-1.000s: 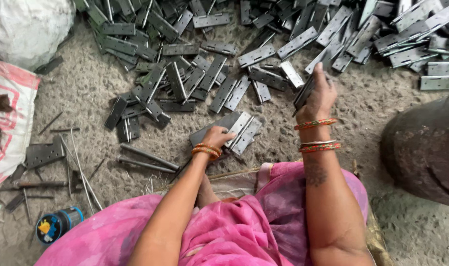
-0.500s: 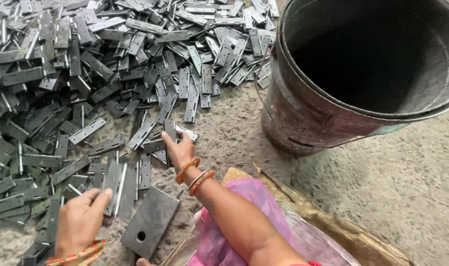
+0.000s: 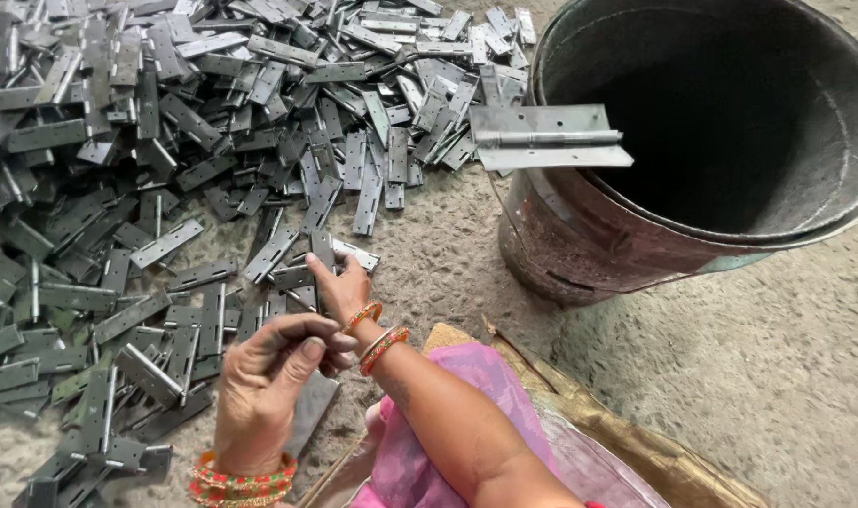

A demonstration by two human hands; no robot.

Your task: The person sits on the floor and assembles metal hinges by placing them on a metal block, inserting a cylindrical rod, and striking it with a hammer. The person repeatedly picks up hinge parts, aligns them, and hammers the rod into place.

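Hinge [image 3: 549, 137] hangs in mid-air over the bucket [image 3: 636, 245] rim, flat, both leaves spread; we judge it stiff steel, light, sharp-edged, so best pinched by a leaf w/ thumb & finger. Our right hand [image 3: 339, 282] rests on the hinge pile [image 3: 165, 169], fingers loose, gripping nothing. Left hand [image 3: 274, 372] curls in, thumb to fingertips; can't tell if it holds anything. Pink cloth [image 3: 448, 423] covers our lap.

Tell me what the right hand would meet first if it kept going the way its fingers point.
Probably the right hand meets the hinge pieces lying just beyond its fingertips; depth is unclear.
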